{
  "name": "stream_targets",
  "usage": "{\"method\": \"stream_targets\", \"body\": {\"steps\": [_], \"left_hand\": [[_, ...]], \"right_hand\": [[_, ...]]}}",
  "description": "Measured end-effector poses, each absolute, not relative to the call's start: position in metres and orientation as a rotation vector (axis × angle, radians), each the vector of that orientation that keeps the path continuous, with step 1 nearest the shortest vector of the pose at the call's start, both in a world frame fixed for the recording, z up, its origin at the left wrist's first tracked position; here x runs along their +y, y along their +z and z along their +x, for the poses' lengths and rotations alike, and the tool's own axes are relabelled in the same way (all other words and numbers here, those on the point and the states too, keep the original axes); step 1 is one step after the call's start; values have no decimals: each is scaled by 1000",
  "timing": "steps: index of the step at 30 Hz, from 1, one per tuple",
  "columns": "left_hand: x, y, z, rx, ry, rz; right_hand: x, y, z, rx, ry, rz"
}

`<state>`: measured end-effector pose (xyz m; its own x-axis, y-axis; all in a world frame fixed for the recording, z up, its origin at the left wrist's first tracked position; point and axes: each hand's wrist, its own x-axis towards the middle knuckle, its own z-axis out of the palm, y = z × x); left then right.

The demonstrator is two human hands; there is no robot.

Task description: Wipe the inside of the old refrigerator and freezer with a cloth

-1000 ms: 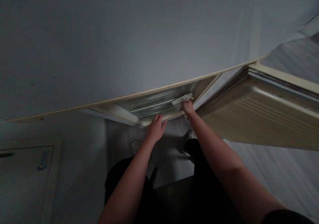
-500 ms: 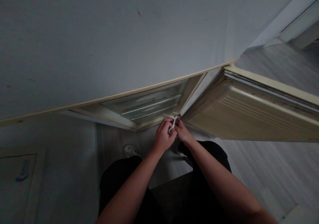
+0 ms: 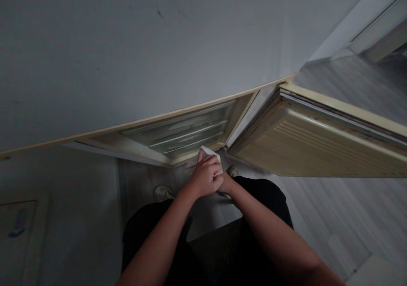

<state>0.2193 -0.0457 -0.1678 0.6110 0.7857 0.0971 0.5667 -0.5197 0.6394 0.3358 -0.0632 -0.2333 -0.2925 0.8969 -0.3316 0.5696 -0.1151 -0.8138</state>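
A white cloth or tissue [image 3: 210, 152] is bunched in my left hand [image 3: 205, 176], whose fingers are curled round it. Just behind and to the right, my right hand [image 3: 225, 183] touches my left hand; its fingers are hidden there. Both hands are in front of the low opening of a cream cabinet, near its bottom right corner. Inside the opening are greenish ridged panels [image 3: 190, 129]. The cream ribbed door [image 3: 311, 141] stands open on the right, with dark stains along its seal.
A pale top surface [image 3: 159, 57] spreads above the opening, edged with a cream strip. My knees in black and two shoes [image 3: 163, 192] are below, on a grey wood-look floor [image 3: 324, 218]. Another panel with a blue mark [image 3: 18, 224] is at the lower left.
My hands have come slightly down and closer together, and the cloth is now gathered more in my left hand. The view has shifted slightly, moving the door and cabinet a little left.
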Motion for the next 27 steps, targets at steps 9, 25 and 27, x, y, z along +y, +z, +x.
{"method": "stream_targets", "body": {"steps": [9,25,27], "left_hand": [[-33,-193,200,1234,403,2062],[-53,-170,219,855,773,2100],[-45,-182,215,1094,982,1971]], "right_hand": [[-58,-242,327,-1724,1556,-1781],[-23,-201,361,-446,1639,-1316],[-20,-201,362,-507,1600,-1330]]}}
